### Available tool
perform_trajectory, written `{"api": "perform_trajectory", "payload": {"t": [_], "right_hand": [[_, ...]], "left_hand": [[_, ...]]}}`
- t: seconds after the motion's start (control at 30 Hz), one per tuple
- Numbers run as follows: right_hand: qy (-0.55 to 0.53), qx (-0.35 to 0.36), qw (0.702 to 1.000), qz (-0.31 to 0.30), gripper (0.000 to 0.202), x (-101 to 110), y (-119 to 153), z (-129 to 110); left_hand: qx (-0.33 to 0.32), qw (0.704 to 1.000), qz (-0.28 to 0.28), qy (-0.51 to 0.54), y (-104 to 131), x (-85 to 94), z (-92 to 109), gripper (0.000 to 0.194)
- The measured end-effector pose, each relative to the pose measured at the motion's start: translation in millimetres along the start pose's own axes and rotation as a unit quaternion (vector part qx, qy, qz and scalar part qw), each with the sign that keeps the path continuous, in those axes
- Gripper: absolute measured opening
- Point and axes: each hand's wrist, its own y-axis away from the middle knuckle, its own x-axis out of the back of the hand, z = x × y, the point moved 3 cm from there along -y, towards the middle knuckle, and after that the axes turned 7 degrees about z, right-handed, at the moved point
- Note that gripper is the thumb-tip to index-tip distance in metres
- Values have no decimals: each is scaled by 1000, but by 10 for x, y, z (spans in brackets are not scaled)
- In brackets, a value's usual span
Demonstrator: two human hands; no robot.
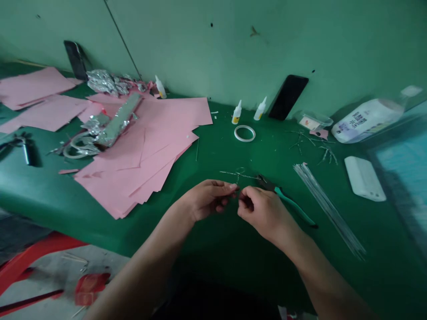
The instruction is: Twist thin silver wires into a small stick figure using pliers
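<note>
Between thumb and fingers, my left hand (213, 198) pinches a thin twisted wire (238, 177), whose upper part branches out over the table. My right hand (262, 206) is close beside it, fingers curled and pinched near the wire's lower end; what lies inside them is hidden. Just beyond my right hand rest pliers (293, 206) with teal handles and dark jaws. To the right of the pliers lies a bundle of straight silvery wires (328, 209). Several twisted wire pieces (312, 140) sit farther back on the right.
Pink paper sheets (150, 138) cover the left, with crumpled foil (106, 82) on top. A tape roll (244, 133), small glue bottles (236, 113), a leaning phone (288, 97), a white bottle (368, 120) and a white power bank (364, 178) stand around. A red stool (43, 249) is below left.
</note>
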Motion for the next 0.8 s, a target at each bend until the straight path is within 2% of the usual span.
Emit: {"api": "perform_trajectory", "payload": {"t": [0.1, 0.2, 0.27, 0.33, 0.43, 0.53, 0.6, 0.7, 0.8], "right_hand": [[-38, -3, 999, 10, 12, 164, -38, 7], [-125, -33, 992, 9, 10, 320, -101, 32], [-233, -64, 970, 14, 7, 414, -168, 59], [-344, -84, 935, 34, 12, 515, -262, 81], [-432, -81, 896, 67, 22, 689, -441, 83], [-464, -70, 878, 99, 23, 865, -620, 69], [-498, -77, 858, 99, 23, 933, -711, 69], [-557, -100, 823, 57, 22, 940, -778, 75], [-587, -117, 801, 32, 21, 901, -772, 66]], "left_hand": [[-13, 997, -56, 43, -36, -111, 94, 29], [-85, 991, -99, 34, -45, -247, 272, 22], [-149, 983, -104, 11, -42, -340, 439, 20], [-219, 970, -107, -14, -37, -442, 638, 17], [-318, 938, -125, -56, -24, -605, 962, 17], [-396, 904, -117, -107, -5, -723, 1252, 16], [-430, 885, -97, -152, 7, -763, 1388, 15], [-464, 857, -74, -214, 17, -773, 1490, 13], [-468, 850, -64, -233, -9, -737, 1495, 14]]}}
